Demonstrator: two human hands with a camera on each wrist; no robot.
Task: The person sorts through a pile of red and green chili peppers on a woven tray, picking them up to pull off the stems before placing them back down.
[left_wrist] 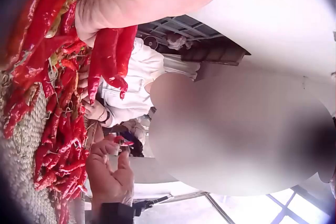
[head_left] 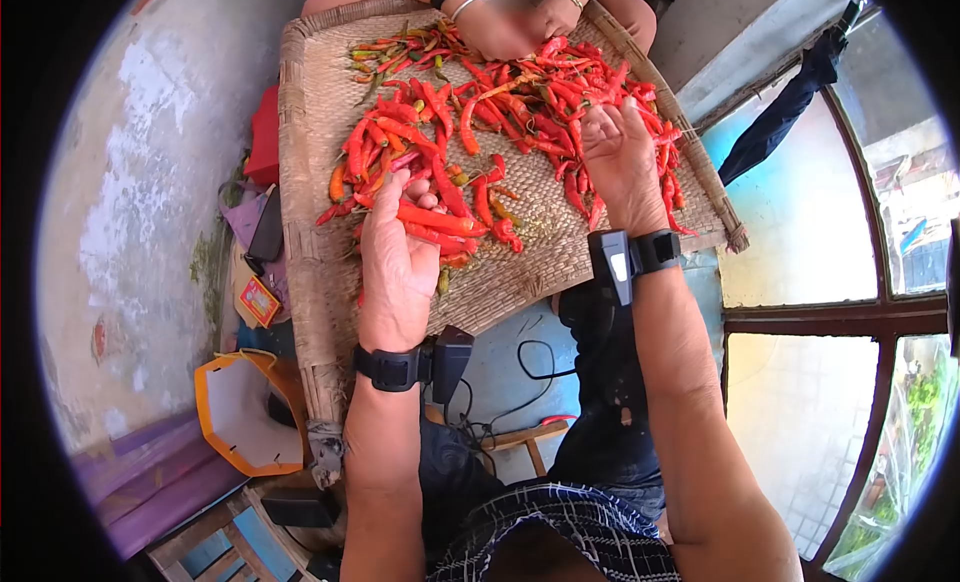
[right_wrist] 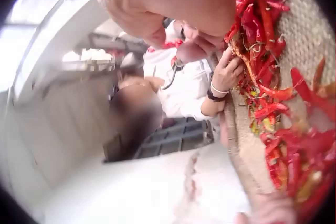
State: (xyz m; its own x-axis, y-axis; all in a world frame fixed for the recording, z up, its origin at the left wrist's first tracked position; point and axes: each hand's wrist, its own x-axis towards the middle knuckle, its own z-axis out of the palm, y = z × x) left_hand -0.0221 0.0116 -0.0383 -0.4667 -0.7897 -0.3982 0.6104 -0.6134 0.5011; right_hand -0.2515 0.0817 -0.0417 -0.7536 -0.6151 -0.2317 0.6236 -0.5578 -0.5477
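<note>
My left hand point(head_left: 398, 267) grips a few red chili peppers point(head_left: 440, 222) at the left of the woven tray point(head_left: 520, 267). In the left wrist view, held chilies point(left_wrist: 111, 58) hang below the palm. Raised over the pile at the right, my right hand point(head_left: 622, 172) pinches a small red chili bit with a curved dark stem point(right_wrist: 170, 79). That bit also shows red at the fingertips point(left_wrist: 113, 148) in the left wrist view. Loose red chilies point(head_left: 560, 92) cover the tray's right side, and another heap point(head_left: 395, 132) lies beyond my left hand.
Another person's hands point(head_left: 515, 27) are at the tray's far edge, near orange and green chilies point(head_left: 400, 50). A wall point(head_left: 150, 182) stands at left and a window point(head_left: 800, 222) at right. An orange-edged container point(head_left: 250, 417) and black cables point(head_left: 540, 362) sit below.
</note>
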